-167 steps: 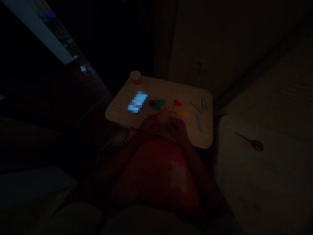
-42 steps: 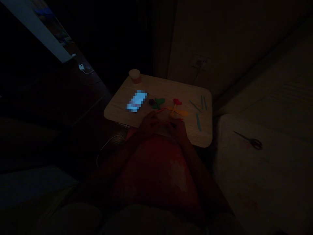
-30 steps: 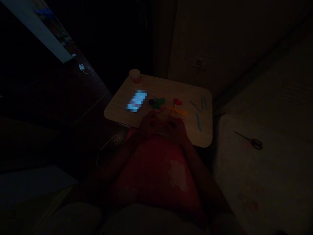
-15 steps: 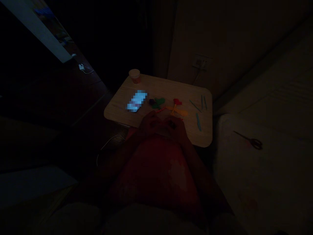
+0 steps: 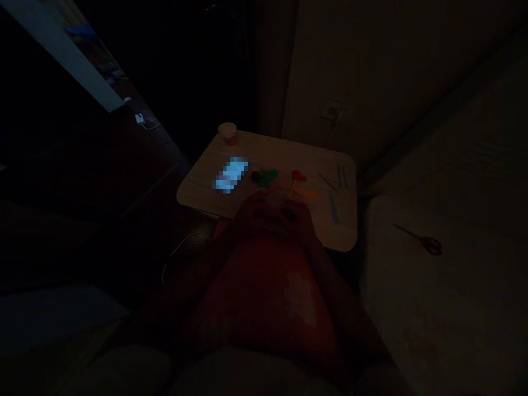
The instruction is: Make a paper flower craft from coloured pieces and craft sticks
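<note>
My left hand (image 5: 248, 213) and my right hand (image 5: 302, 219) meet at the near edge of the small table, fingers curled towards each other. Whatever lies between the fingertips is too dark to make out. Just beyond them a thin red strip (image 5: 272, 190) lies on the wood. Past the left hand is a green, leaf-like piece (image 5: 270, 176) with a dark purple lump (image 5: 256, 176) at its end, like modelling clay. Nearer the right hand lies an orange-yellow shape (image 5: 305, 193) with a red, flower-like top (image 5: 298, 175).
The pale wooden table (image 5: 284, 148) also bears a paper cup (image 5: 228, 133), a blurred lit phone (image 5: 231, 175), several thin blue-green sticks (image 5: 329, 182) and a blue-green plastic knife (image 5: 334, 209). Scissors (image 5: 429, 244) lie on a light surface at the right. The room is very dark.
My hands stay together at the table's near edge, with the fingers shifting slightly and drawing closer. The whole view has tilted a little; the things on the table keep their places.
</note>
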A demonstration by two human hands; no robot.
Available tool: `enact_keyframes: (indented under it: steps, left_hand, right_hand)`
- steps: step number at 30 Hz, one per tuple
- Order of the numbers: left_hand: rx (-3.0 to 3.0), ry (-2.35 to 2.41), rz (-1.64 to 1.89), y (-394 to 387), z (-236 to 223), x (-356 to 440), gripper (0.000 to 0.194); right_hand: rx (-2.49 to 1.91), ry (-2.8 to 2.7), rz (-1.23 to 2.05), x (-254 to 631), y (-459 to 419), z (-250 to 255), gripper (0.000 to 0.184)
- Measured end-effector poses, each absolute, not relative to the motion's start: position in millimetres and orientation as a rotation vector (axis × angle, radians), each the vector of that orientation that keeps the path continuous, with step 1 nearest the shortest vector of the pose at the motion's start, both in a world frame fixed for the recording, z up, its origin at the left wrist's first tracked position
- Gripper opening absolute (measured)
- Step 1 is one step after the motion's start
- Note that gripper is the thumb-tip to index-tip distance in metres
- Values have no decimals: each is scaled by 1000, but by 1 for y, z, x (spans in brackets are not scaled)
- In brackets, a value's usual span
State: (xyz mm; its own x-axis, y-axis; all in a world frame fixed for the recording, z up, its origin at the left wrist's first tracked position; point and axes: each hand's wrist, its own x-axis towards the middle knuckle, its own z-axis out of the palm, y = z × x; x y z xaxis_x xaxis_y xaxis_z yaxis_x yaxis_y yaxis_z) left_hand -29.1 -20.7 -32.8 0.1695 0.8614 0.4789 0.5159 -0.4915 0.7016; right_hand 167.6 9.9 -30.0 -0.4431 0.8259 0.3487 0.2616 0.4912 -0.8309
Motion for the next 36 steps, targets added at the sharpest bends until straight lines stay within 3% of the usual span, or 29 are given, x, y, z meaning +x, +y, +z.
enact_keyframes:
  steps: [4, 11, 28, 36]
  left_hand:
    - [2097, 1286, 1251, -19, -37, -29, 35]
    - [1968, 1270, 1296, -19, -34, -31, 26]
    - [1936, 1316, 1310, -18, -35, -30, 25]
    - [1899, 1338, 1315, -20, -34, -30, 22]
  right_hand:
    - [-922, -1972, 904, 167, 10, -31, 18]
    - [-973, -1853, 900, 168, 13, -33, 28]
    - [-907, -1749, 1132, 165, 11, -36, 21]
    - [-975, -1770, 1012, 166, 12, -34, 18]
